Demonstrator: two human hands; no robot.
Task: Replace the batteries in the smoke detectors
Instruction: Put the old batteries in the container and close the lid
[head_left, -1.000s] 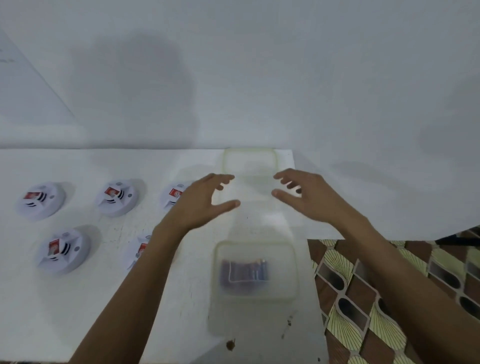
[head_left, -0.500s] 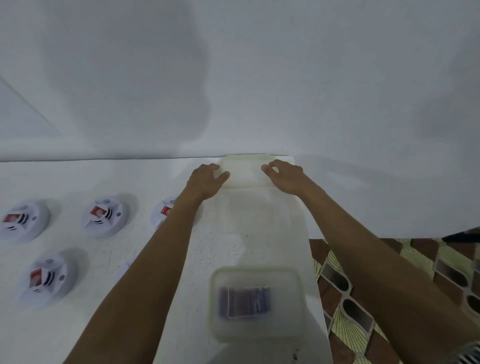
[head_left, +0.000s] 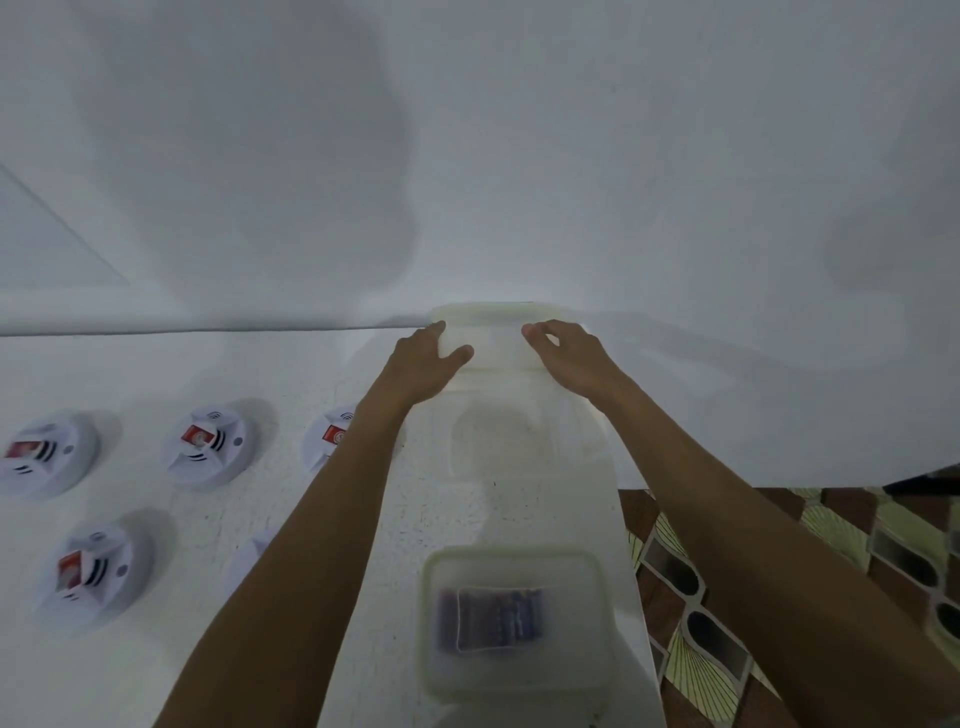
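Note:
Several white round smoke detectors with red labels lie on the white table, one at the far left, one further right, one in front. A closed translucent box near the front edge holds a pack of dark batteries. A second, empty-looking translucent box stands at the table's back by the wall. My left hand grips its left side and my right hand grips its right side.
A white wall rises right behind the table. The table's right edge runs close by both boxes; beyond it lies a patterned brown and green floor. My left forearm covers parts of two more detectors.
Both hands reached away from me, from above the table's middle to the far box, and closed on its sides. My head tilted, so the near box sits lower in view.

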